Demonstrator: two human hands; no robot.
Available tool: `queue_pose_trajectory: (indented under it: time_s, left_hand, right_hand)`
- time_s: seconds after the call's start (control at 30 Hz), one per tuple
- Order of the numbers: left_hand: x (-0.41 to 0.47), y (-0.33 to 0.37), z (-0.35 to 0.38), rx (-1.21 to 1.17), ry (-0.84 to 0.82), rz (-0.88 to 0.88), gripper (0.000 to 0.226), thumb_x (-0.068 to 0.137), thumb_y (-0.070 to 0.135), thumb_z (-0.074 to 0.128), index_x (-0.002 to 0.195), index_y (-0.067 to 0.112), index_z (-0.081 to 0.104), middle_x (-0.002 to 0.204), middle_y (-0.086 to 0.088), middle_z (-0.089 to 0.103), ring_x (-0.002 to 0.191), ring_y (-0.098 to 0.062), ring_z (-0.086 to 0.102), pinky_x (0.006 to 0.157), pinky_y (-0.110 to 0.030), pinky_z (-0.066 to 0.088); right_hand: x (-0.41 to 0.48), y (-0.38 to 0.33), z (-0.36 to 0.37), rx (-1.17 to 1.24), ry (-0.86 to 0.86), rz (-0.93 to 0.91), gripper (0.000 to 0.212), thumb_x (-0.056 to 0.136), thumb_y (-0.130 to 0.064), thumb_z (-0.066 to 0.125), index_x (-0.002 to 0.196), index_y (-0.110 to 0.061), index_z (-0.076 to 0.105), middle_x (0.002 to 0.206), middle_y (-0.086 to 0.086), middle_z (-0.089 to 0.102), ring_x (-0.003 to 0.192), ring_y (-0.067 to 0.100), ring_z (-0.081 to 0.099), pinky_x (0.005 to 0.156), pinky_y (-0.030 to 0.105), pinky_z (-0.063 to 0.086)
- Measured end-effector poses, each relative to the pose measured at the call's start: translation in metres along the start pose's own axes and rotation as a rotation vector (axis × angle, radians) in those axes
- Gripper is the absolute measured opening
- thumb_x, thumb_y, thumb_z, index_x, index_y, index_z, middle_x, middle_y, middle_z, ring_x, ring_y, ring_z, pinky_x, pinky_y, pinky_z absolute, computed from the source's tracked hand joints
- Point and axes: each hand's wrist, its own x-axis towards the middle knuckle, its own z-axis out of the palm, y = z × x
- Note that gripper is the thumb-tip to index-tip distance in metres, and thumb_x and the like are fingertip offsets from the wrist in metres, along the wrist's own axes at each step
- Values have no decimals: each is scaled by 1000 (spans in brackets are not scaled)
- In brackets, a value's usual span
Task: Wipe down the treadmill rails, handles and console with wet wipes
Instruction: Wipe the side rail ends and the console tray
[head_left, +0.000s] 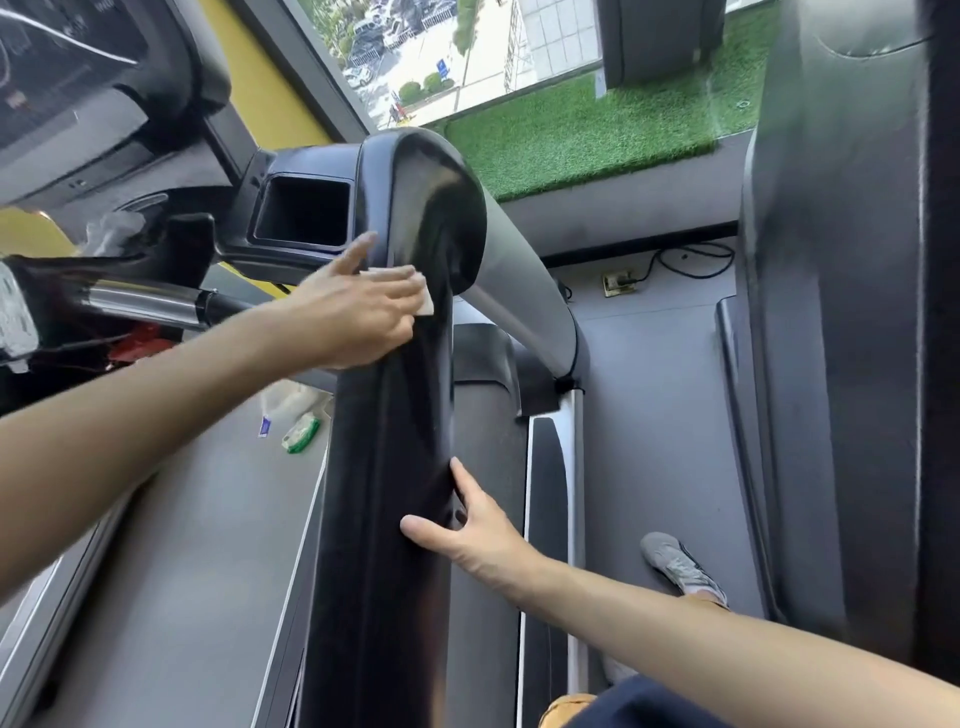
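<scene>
- Console (78, 78) is sitting at 10 o'clock of the view, dark and partly out of frame.
- Crumpled white sheet (111, 231) is lying at 9 o'clock, just above a chrome grip bar (140, 306).
- Open storage pocket (304, 213) is sitting just left of the rail's top bend.
- Wet wipes pack (301, 432), green and white, is lying on the grey treadmill belt (197, 545) near 8 o'clock, close to the rail.
- Left hand (353, 317) is reaching in from 9 o'clock. Its index finger is lying straight; the other fingers are bending over a white wet wipe (425, 304) and pressing it on the rail.
- Black handrail (389, 493) is running from 6 o'clock up to centre; the wipe is touching its upper part, below the bend.
- Right hand (467, 540) is gripping the handrail's right edge lower down, thumb across the front, index finger along the edge and the remaining fingers hidden behind.
- Grey shoe (680, 566) is standing on the floor at 4 o'clock.
</scene>
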Motion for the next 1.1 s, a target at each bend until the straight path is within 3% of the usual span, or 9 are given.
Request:
queue_pose_trajectory:
  time_s: [0.07,0.13,0.23,0.43,0.67,0.83,0.9,1.0,1.1]
  left_hand:
    - [-6,2,2,-48,43,-9,50,93,22,21,114,16,65,133,-1,56,132,-13,44,114,-52,3]
    - [-26,33,-1,-54,84,181,43,90,21,26,94,17,69,116,1,63,122,-15,54,113,-51,12]
    - [-50,57,-9,-192,107,320,45,90,27,33,110,16,71,118,3,68,120,-10,57,114,-41,13]
    - [-30,29,-3,-176,148,0,45,91,27,28,108,15,69,120,2,66,121,-9,55,116,-37,5]
    - [-61,79,-8,-244,143,293,42,90,28,33,101,23,73,111,11,69,117,-6,57,114,-39,7]
    - [-32,38,-3,-131,111,-26,47,89,25,29,105,12,71,116,-2,68,116,-14,60,114,-38,7]
    - [-41,59,-1,-130,121,122,40,86,24,32,93,18,71,109,4,69,113,-12,61,112,-38,12]
    - [-60,92,-7,-163,16,437,31,83,29,42,89,31,72,107,19,67,114,-2,58,111,-37,10]
    - [-38,65,0,-67,38,380,30,82,22,37,74,24,66,92,9,66,102,-12,64,109,-43,16]
  right_hand:
    - [0,0,-1,5,-4,1,110,75,-49,76,154,-24,4,159,-11,13,143,3,16,117,24,16]
    - [0,0,-2,-8,-2,1,108,76,-49,75,154,-24,4,158,-11,13,144,4,16,116,23,16]
    - [-1,-2,0,-13,-5,-15,107,77,-47,75,154,-22,4,158,-9,15,142,2,16,113,19,17]
    - [-6,-5,1,15,7,-31,101,80,-41,73,154,-20,7,156,-12,20,138,-4,19,107,13,19]
    - [-9,-4,8,2,46,-40,112,70,-58,76,154,-25,9,157,-10,20,142,5,21,115,23,21]
    - [-13,0,10,21,52,-54,102,77,-57,66,154,-25,8,159,-9,12,145,9,16,119,29,17]
    - [-15,-1,13,-2,70,-62,101,73,-65,67,152,-29,16,158,-9,20,143,9,23,118,31,21]
    - [-17,-2,15,-64,101,-100,72,70,-66,65,134,-48,36,139,-20,48,129,-4,41,109,23,32]
    - [-17,1,15,-9,97,-94,94,72,-64,70,148,-32,24,149,-18,34,133,-7,29,109,17,24]
